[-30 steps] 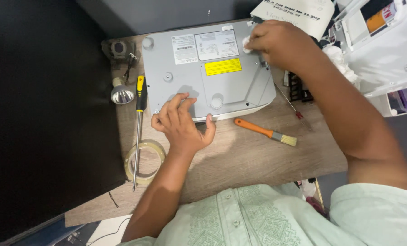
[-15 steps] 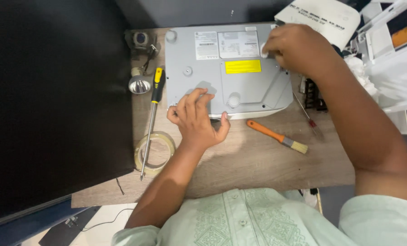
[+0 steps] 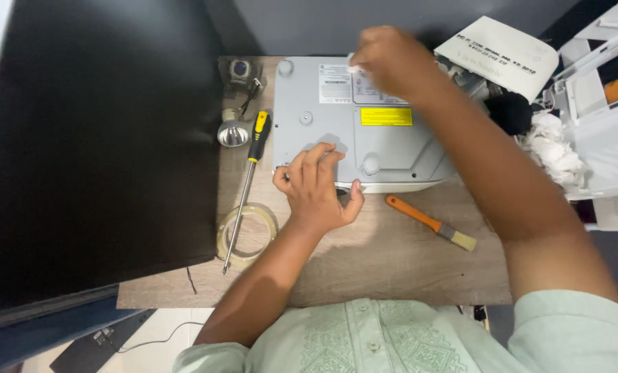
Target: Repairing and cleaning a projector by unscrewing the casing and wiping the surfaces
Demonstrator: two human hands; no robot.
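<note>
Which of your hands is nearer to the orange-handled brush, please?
Left. The left hand rests on the grey device's near edge, just beside the brush; the right hand is at the device's far edge.

Wooden table (image 3: 392,266), light grain. Grey device (image 3: 364,131) lies flat at far edge. Left of it: screwdriver (image 3: 246,183), shaft across tape roll (image 3: 246,235); lamp (image 3: 233,132) beside handle. Orange brush (image 3: 430,222) just in front of device, right side.
</note>
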